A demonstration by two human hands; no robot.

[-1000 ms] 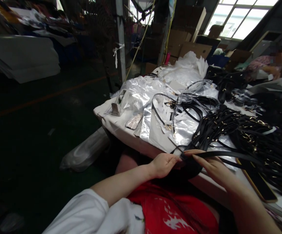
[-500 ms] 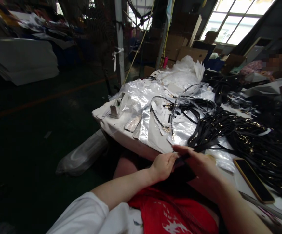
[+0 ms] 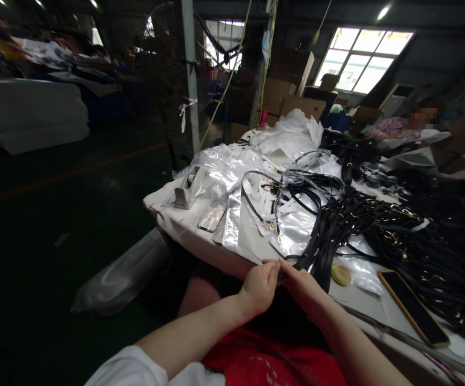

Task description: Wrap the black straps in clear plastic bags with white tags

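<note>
My left hand (image 3: 259,288) and my right hand (image 3: 303,289) meet at the table's front edge, fingertips touching. Both are closed in a pinch around a black strap (image 3: 281,276), of which only a small dark part shows between them. Just beyond my right hand, a band of black straps (image 3: 319,252) runs down from the big pile toward the edge. Black straps with gold clasps (image 3: 271,225) lie on clear plastic bags in front of my hands.
A roll of yellowish tape (image 3: 341,275) and a phone (image 3: 414,308) lie to the right. Farther left are a tape dispenser (image 3: 186,194) and a second, shiny phone-like slab (image 3: 213,216). Plastic bags (image 3: 284,131) heap at the back. A person (image 3: 393,127) sits across the table.
My right hand has moved down and left, its fingers closing against my left hand. My left hand has shifted slightly left and down. The view has tilted up, and the yellow tape roll shows fully.
</note>
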